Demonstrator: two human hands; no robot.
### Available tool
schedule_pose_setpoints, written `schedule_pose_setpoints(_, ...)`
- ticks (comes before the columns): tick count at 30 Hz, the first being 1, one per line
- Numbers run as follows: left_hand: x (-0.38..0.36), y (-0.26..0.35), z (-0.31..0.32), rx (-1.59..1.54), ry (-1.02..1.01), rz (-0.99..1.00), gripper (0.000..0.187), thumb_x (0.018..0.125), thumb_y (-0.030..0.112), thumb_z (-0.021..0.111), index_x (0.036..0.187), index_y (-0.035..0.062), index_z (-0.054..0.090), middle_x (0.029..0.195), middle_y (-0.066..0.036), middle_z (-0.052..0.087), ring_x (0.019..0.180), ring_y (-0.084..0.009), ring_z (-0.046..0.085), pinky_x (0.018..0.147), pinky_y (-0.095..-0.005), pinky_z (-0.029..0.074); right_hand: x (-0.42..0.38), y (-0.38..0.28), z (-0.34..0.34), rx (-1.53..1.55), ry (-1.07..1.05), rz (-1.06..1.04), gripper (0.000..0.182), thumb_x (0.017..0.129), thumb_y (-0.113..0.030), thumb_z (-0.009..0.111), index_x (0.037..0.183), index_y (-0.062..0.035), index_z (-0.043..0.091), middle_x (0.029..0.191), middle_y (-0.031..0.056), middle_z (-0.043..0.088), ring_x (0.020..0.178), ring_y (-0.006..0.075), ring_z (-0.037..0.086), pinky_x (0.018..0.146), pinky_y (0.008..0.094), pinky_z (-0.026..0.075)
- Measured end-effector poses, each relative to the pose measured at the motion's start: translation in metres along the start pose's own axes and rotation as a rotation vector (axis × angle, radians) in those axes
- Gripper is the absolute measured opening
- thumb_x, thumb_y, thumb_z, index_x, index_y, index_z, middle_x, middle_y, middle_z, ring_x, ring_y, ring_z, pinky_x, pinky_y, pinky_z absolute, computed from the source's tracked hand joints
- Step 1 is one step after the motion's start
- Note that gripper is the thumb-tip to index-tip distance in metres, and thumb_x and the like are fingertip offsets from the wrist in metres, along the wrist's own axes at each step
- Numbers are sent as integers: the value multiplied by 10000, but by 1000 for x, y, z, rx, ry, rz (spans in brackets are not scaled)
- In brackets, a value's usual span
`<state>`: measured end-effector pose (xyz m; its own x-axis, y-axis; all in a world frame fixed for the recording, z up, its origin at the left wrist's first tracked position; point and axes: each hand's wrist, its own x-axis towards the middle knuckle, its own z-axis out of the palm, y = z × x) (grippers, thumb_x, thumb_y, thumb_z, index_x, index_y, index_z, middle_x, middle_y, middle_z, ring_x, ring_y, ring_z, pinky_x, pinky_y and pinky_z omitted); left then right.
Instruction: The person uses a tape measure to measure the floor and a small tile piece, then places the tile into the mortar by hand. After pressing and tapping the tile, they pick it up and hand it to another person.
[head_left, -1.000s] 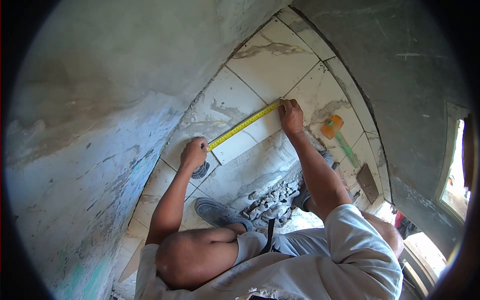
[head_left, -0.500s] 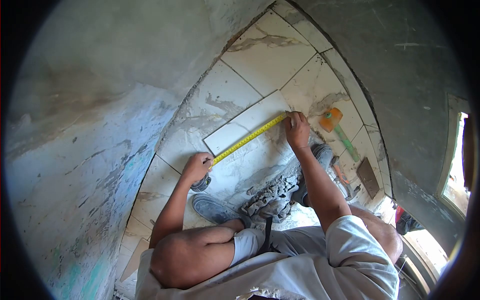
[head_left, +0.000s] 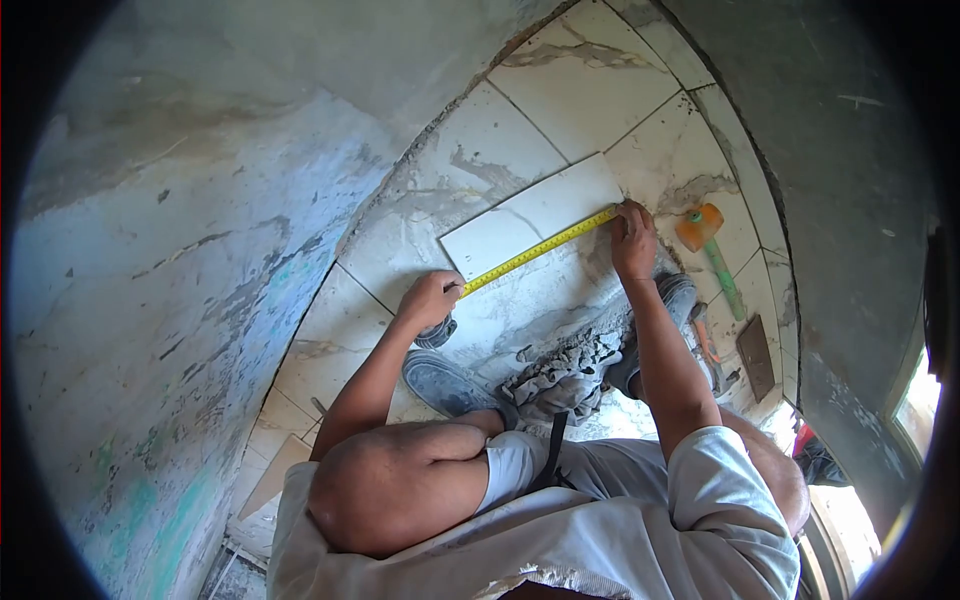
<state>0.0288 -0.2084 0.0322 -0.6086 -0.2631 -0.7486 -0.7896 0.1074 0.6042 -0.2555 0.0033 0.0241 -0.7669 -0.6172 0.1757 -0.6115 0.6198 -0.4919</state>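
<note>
Person crouched on a tiled floor (head_left: pixel 560 90), both arms stretched forward and down.

Left hand (head_left: pixel 430 300): arm nearly straight from the raised knee, wrist bent down, fingers curled into a closed grip over the case end of a tape measure (head_left: pixel 540 250). The dark case sits under the palm, mostly hidden. Knuckles face up.

Right hand (head_left: pixel 634 240): forearm runs up from the shoulder, elbow slightly bent. Fingertips press the far end of the tape down flat; the grip is narrow, fingers together and bent over the tape's tip. Whether thumb and finger pinch the hook, cannot tell.

The tape is a thin yellow band with dark marks, pulled taut in a straight line between the two hands. It lies along the near long edge of a loose tile (head_left: pixel 530 220), touching it or just beside it.

That tile is a long white rectangle, smooth and glossy, with faint grey veins, lying on the floor just beyond both grips.

Floor: large pale marbled tiles, dusty, with dark joint lines. Grey crumbly mortar (head_left: pixel 560 375) is heaped near the right forearm, between the shoes.

To the right of the right hand, near it, lies a mallet (head_left: pixel 708 248) with an orange head and green handle. Farther right and nearer the person, a flat dark trowel (head_left: pixel 755 345).

Left of the left hand rises a rough plastered wall (head_left: pixel 180 250), grey with blue-green patches.
</note>
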Motion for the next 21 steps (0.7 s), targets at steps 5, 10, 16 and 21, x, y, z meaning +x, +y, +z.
schedule_pose_setpoints(5,2,0,2,-7,7,-12,157,863,133,581,897,-4,648,723,-104,651,629,-152,630,616,-304,489,1,0,1,3,0,6,139,808,-31,598,947,-45,607,1043,148,634,971,347,602,844,408,496)
schedule_pose_setpoints(10,3,2,4,-19,38,-47,144,852,120,605,886,-9,661,729,-108,664,641,-150,644,610,-294,491,2,4,1,20,-19,29,137,817,-24,593,952,-37,606,1060,172,640,974,358,611,856,411,496)
schedule_pose_setpoints(16,3,6,2,-46,29,-68,153,850,124,619,871,-16,678,717,-105,673,640,-138,646,604,-287,492,3,6,1,41,-8,-1,137,817,-18,593,952,-34,605,1055,176,646,979,362,615,860,409,499)
schedule_pose_setpoints(21,5,9,2,-40,26,-100,169,850,136,626,884,-18,687,724,-108,679,641,-133,647,602,-289,494,3,8,1,38,-23,12,132,815,-16,594,946,-32,606,1060,171,648,976,359,617,858,406,500)
